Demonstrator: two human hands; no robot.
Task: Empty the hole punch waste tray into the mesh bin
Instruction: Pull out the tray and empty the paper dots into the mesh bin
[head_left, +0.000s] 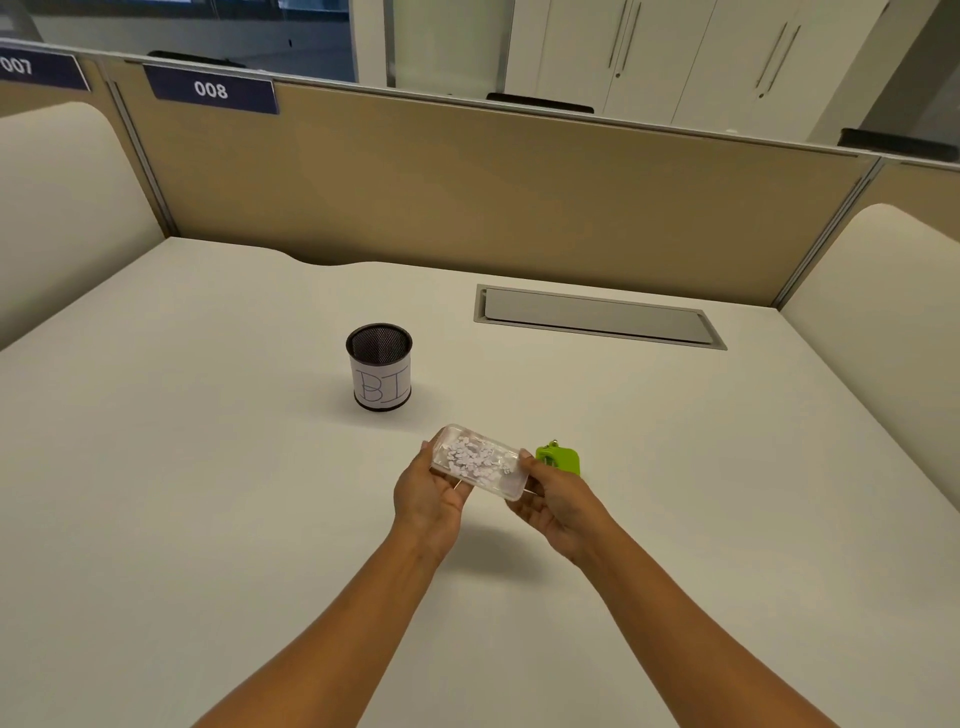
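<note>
Both hands, left (428, 493) and right (558, 501), gripped my clear tray (478, 462) of paper dots above the tabletop (208, 493), near the bin (380, 374).

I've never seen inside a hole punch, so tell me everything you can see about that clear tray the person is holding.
The waste tray is a shallow, clear, plastic-looking rectangle with rounded corners, held open side up and slightly tilted above the desk. A loose heap of small white paper dots lies inside. The left hand grips one short end, the right hand the other. It is apart from the mesh bin and not yet emptied.
</note>
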